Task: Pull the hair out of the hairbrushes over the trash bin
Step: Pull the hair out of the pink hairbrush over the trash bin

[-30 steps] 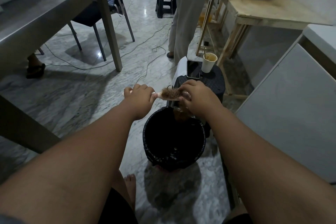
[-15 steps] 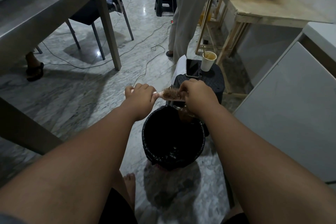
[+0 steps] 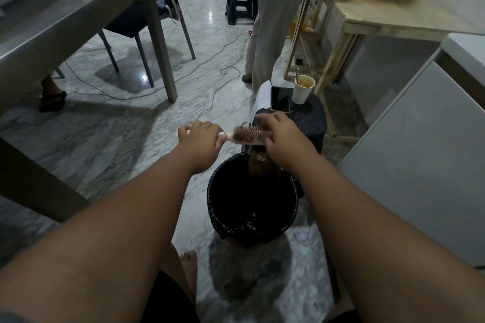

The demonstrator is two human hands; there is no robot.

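The trash bin (image 3: 262, 233) has a black liner. Above it, the hairbrush (image 3: 249, 137) is pale pink, with brown hair (image 3: 239, 135). Beneath the bin, the floor (image 3: 131, 144) is grey-white veined marble.

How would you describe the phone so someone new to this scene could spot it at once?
Find the black trash bin at the centre of the view; a low black stool stands just behind it. On the stool's top, the phone is the flat, dark rectangle lying between a white paper on its left and an upright white cup on its right.
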